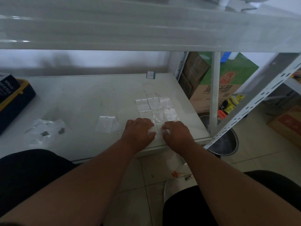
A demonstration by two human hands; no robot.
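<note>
Left hand (139,130), right hand (177,132) pinch pouch (157,128) lying lengthwise away.

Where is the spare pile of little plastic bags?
Head view: the pile of bags lies on the white table, just left of the left hand.

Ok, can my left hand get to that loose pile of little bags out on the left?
Probably yes. The pile lies on bare table just left of the left hand, with nothing between them. It and the right hand both hold a bag now, so it must let go first.
</note>
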